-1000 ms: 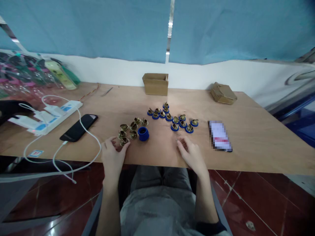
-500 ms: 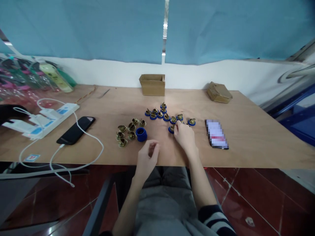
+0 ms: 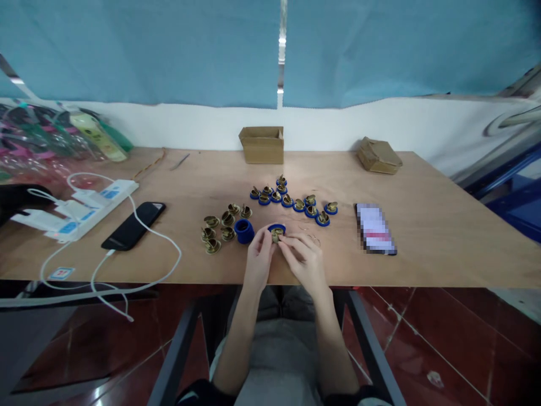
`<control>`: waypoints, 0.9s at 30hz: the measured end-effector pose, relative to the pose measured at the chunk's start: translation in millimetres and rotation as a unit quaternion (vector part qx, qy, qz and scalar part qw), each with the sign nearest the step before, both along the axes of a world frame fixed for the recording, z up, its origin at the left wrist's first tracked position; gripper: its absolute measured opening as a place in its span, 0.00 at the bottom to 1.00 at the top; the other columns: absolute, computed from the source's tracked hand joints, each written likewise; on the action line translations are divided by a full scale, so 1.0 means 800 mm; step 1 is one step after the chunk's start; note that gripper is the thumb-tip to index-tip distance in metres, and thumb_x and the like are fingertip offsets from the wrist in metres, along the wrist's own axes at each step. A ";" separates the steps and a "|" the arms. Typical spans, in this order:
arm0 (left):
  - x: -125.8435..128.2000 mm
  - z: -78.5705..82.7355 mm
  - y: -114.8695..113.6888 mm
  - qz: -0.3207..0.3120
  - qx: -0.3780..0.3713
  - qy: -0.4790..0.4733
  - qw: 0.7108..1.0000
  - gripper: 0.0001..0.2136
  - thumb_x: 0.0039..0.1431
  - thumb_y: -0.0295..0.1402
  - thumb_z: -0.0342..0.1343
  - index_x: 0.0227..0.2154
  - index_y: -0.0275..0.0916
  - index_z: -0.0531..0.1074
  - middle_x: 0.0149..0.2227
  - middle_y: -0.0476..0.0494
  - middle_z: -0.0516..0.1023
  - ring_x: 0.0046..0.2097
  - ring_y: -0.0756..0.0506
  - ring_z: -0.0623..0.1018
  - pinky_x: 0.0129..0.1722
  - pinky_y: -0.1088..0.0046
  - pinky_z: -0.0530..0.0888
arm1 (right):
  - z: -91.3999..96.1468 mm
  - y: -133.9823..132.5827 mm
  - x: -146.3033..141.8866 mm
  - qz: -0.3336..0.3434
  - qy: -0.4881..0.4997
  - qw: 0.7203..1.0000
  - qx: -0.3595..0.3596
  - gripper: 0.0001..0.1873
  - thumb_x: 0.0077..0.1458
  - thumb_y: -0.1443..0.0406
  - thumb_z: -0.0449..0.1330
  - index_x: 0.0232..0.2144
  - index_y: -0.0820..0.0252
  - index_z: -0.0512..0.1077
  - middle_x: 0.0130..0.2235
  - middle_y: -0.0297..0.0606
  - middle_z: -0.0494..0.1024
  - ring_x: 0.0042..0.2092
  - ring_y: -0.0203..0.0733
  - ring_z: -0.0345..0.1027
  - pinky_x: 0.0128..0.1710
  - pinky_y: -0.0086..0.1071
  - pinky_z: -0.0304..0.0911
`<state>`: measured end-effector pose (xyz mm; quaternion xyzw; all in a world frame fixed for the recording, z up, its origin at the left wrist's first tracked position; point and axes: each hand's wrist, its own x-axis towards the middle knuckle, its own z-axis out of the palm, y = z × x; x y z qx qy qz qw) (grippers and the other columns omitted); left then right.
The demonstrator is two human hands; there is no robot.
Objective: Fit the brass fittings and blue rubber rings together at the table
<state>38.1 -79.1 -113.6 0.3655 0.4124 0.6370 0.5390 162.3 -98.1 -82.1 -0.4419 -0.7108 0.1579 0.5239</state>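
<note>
One brass-coloured metal fitting with blue ring point(image 3: 276, 230) sits above the brown wooden table point(image 3: 439, 248), pinched between the fingertips of left hand point(image 3: 258, 258) and right hand point(image 3: 307, 260), which partly cover it. Stacked blue rings point(image 3: 244, 232) stand beside the left hand; bare brass-coloured fittings point(image 3: 212, 246) lie farther left, blue-ringed fittings point(image 3: 287, 201) beyond. Phone point(image 3: 375, 229): screen pixelated. White-and-blue sticker point(image 3: 61, 274), yellow-green bottle point(image 3: 98, 135): lettering illegible.

Muted, soft light; white glare on red floor tiles point(image 3: 456, 344); plastic bottles point(image 3: 46, 141) smeared; smartphone screen point(image 3: 375, 226) pixelated; edges stretched.
</note>
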 end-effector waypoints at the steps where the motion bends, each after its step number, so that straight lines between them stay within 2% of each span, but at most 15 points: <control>1: 0.001 -0.002 -0.002 0.003 0.006 0.011 1.000 0.20 0.61 0.50 0.62 0.47 0.40 0.76 0.48 0.39 0.82 0.50 0.43 0.82 0.53 0.66 0.77 | -0.003 0.000 0.001 0.000 0.001 1.000 -0.005 0.08 0.66 0.66 0.59 0.38 0.56 0.79 0.40 0.40 0.82 0.42 0.42 0.77 0.45 0.36 0.73; 4: 0.002 -0.005 -0.007 0.015 0.030 0.060 0.998 0.16 0.61 0.47 0.63 0.44 0.40 0.77 0.43 0.42 0.83 0.47 0.44 0.82 0.52 0.68 0.76 | -0.010 0.001 0.002 -0.022 0.029 0.999 -0.041 0.03 0.65 0.66 0.61 0.40 0.56 0.75 0.37 0.37 0.80 0.38 0.41 0.76 0.41 0.34 0.73; 7: 0.001 -0.003 -0.009 0.002 0.049 0.082 0.995 0.14 0.63 0.45 0.61 0.43 0.40 0.77 0.43 0.42 0.83 0.46 0.44 0.81 0.51 0.68 0.77 | -0.012 0.001 0.001 -0.028 0.051 0.996 -0.063 0.14 0.63 0.64 0.61 0.51 0.56 0.71 0.39 0.38 0.78 0.38 0.41 0.75 0.39 0.35 0.74; 9: 0.000 -0.002 -0.011 -0.002 0.057 0.084 0.995 0.14 0.63 0.45 0.61 0.44 0.41 0.77 0.43 0.42 0.83 0.47 0.43 0.81 0.51 0.67 0.76 | -0.010 0.000 0.002 -0.017 0.035 0.998 -0.057 0.15 0.64 0.64 0.60 0.53 0.55 0.71 0.41 0.39 0.78 0.39 0.42 0.74 0.42 0.37 0.74; 15: -0.002 -0.003 -0.014 0.000 0.070 0.085 0.994 0.13 0.64 0.44 0.60 0.44 0.42 0.77 0.43 0.43 0.82 0.47 0.44 0.81 0.52 0.67 0.76 | -0.003 -0.002 0.005 -0.026 0.041 0.999 -0.016 0.13 0.63 0.64 0.62 0.50 0.53 0.74 0.43 0.39 0.80 0.42 0.43 0.75 0.45 0.39 0.74; 21: 0.000 0.002 -0.014 -0.011 0.075 0.078 0.994 0.14 0.62 0.44 0.62 0.44 0.41 0.78 0.45 0.42 0.83 0.49 0.43 0.81 0.55 0.64 0.76 | -0.009 -0.003 0.005 -0.035 0.082 0.996 -0.031 0.10 0.63 0.62 0.63 0.47 0.54 0.76 0.39 0.38 0.80 0.38 0.42 0.75 0.42 0.37 0.73; 27: -0.003 0.008 -0.014 -0.033 0.091 0.073 0.993 0.12 0.62 0.41 0.63 0.45 0.41 0.79 0.46 0.41 0.83 0.51 0.42 0.81 0.56 0.64 0.76 | -0.006 -0.001 0.006 -0.020 0.121 0.992 -0.037 0.09 0.61 0.65 0.65 0.45 0.54 0.77 0.37 0.36 0.79 0.37 0.40 0.74 0.40 0.35 0.73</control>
